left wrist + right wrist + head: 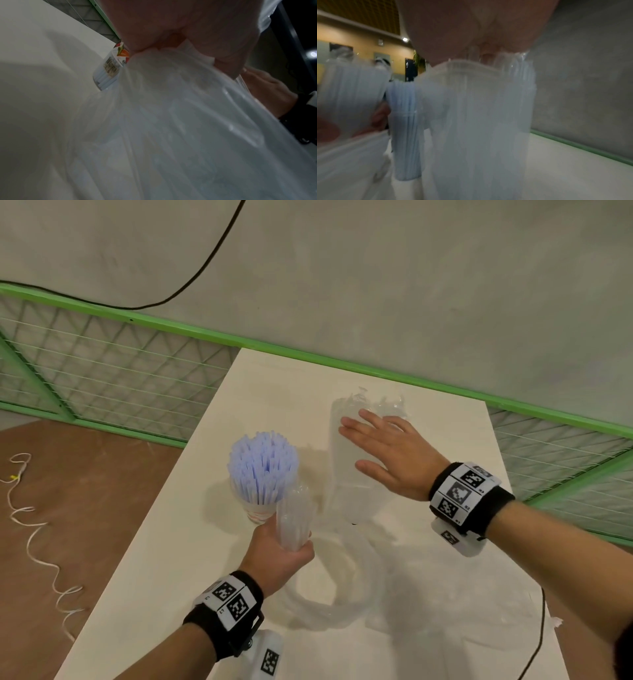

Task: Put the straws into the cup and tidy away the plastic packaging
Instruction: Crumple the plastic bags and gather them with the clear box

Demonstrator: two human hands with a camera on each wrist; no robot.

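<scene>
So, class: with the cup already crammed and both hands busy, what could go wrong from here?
1. The cup is crowded with straws; the left hand, gripping a wrapped bundle right beside it, might knock it over.
2. The right hand lies flat on clear packaging, which may slide on the table.

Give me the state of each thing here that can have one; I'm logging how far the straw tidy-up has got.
cup: upright on the table, packed with straws.
straws: standing in the cup, tops fanned out.
left hand: grips a plastic packet of straws, held upright beside the cup.
right hand: fingers straight, palm down on plastic packaging.
plastic packaging: lying flat on the table.
table: bears loose clear plastic at its near end.
</scene>
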